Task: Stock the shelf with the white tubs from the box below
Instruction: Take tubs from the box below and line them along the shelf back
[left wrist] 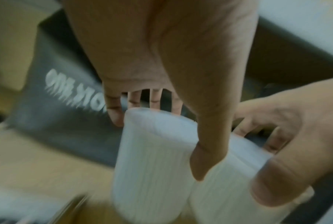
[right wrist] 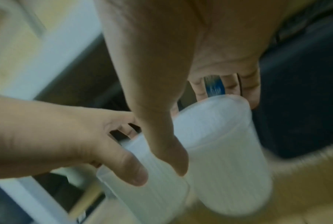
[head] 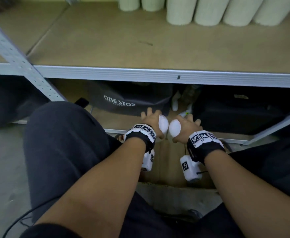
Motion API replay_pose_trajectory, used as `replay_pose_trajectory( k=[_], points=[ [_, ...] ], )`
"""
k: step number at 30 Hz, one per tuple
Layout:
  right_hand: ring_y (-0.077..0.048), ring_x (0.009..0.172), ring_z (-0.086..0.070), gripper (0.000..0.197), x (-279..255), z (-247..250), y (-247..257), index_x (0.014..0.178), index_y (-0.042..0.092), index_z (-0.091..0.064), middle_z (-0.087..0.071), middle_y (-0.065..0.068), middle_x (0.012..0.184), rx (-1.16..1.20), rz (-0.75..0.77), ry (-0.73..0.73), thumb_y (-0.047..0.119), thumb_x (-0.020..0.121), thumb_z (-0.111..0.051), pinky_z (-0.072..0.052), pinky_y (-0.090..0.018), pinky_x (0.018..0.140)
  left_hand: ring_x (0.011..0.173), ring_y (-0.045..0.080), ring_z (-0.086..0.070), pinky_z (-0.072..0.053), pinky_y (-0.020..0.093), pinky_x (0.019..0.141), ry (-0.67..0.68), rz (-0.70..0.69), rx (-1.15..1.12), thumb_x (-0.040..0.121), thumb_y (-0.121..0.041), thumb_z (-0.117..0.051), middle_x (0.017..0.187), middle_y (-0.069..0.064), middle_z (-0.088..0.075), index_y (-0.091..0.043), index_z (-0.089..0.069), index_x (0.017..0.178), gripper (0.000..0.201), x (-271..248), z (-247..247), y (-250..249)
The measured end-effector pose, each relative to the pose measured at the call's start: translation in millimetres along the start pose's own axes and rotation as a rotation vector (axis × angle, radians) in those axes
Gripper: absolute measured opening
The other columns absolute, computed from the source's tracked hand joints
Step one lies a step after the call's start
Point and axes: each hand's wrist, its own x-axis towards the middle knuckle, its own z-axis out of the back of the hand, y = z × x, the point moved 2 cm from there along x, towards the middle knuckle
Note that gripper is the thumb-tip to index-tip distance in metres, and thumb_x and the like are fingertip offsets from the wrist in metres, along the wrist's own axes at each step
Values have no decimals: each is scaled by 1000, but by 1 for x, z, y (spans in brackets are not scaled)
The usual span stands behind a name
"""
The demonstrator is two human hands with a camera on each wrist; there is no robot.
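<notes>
Each hand has one white tub. The left hand (head: 152, 121) is wrapped round the left tub (head: 163, 124), thumb on the near side and fingers spread round the far wall, and the right hand (head: 187, 125) grips the right tub (head: 174, 129) the same way. The two tubs are side by side, about touching, held low over the open cardboard box (head: 168, 162) between the person's knees and below the metal front rail (head: 158, 74) of the shelf (head: 106, 40). The wrist views are blurred, though the ribbed tub walls and the clamping thumbs can be made out. On the shelf board a row of white tubs (head: 208, 11) already stands at the back right, with a couple more to their left, so part of the stocking looks done; most of the front and left of the board is bare. I judge this pair is just out of the box and has yet to be raised over the rail and set down with the others. I cannot tell whether more tubs remain in the box, since the arms and wrist cameras hide its inside. A dark bag (head: 123, 98) printed "ONE STOP" sits on the level beneath.
</notes>
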Motion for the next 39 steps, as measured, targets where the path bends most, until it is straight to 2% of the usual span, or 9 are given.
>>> replay_pose_trajectory(
  k=[6, 11, 15, 18, 22, 26, 31, 35, 39],
  points=[
    [-38, 122, -32, 82, -36, 65, 0, 132, 42, -38, -30, -4, 133, -22, 31, -132, 32, 62, -79, -38, -48, 98, 119, 33, -34, -45, 50, 92, -116, -123, -16, 51, -38, -83, 128, 5, -32, -30, -38, 131, 92, -27, 53, -33],
    [-37, 122, -30, 84, -68, 113, -2, 135, 41, -35, -29, -3, 133, -70, 50, -146, 32, 64, -79, -37, -48, 96, 114, 30, -36, -48, 49, 90, -109, -212, -67, 54, -37, -81, 119, 2, -34, -30, -41, 129, 85, -51, 91, -58],
    [-36, 125, -27, 86, -92, 147, -3, 133, 48, -35, -32, 2, 131, -40, 77, -159, 32, 60, -78, -43, -47, 90, 120, 28, -36, -51, 45, 88, -77, -279, -69, 55, -39, -83, 121, 2, -37, -31, -42, 132, 87, -69, 124, -71],
    [-35, 125, -28, 87, -109, 168, -1, 131, 49, -38, -35, 5, 130, -6, 111, -194, 33, 56, -80, -46, -49, 94, 123, 24, -38, -49, 39, 92, -130, -318, -97, 55, -38, -84, 129, -1, -39, -35, -41, 134, 91, -82, 146, -75],
    [-30, 123, -38, 84, -125, 191, 3, 129, 47, -43, -43, 7, 132, 75, 203, -324, 34, 54, -81, -42, -40, 97, 122, 23, -43, -43, 31, 93, -260, -385, -138, 55, -38, -84, 133, 0, -44, -35, -43, 133, 88, -94, 175, -79],
    [-15, 125, -37, 74, -138, 209, 9, 127, 41, -50, -45, 12, 134, 149, 308, -441, 31, 61, -80, -28, -32, 106, 123, 18, -43, -41, 30, 91, -363, -414, -221, 54, -42, -83, 132, -8, -45, -39, -48, 128, 81, -100, 197, -77],
    [-6, 115, -43, 62, -129, 217, 17, 119, 36, -58, -47, 13, 117, 295, 381, -611, 27, 62, -82, -29, -37, 112, 124, 14, -42, -37, 27, 95, -498, -423, -350, 59, -41, -80, 128, -15, -48, -38, -54, 121, 67, -95, 210, -72],
    [-10, 115, -48, 52, -100, 213, 20, 110, 31, -65, -50, 8, 119, 419, 410, -701, 21, 62, -82, -32, -23, 104, 120, 13, -46, -35, 22, 93, -599, -408, -390, 62, -35, -80, 121, -11, -53, -34, -59, 115, 57, -83, 211, -67],
    [-18, 121, -52, 37, -73, 208, 26, 103, 23, -69, -56, -1, 126, 494, 426, -790, 22, 67, -79, -36, -30, 108, 120, 15, -49, -38, 36, 105, -652, -387, -416, 66, -37, -77, 123, -10, -53, -28, -62, 107, 44, -67, 207, -63]
  ],
)
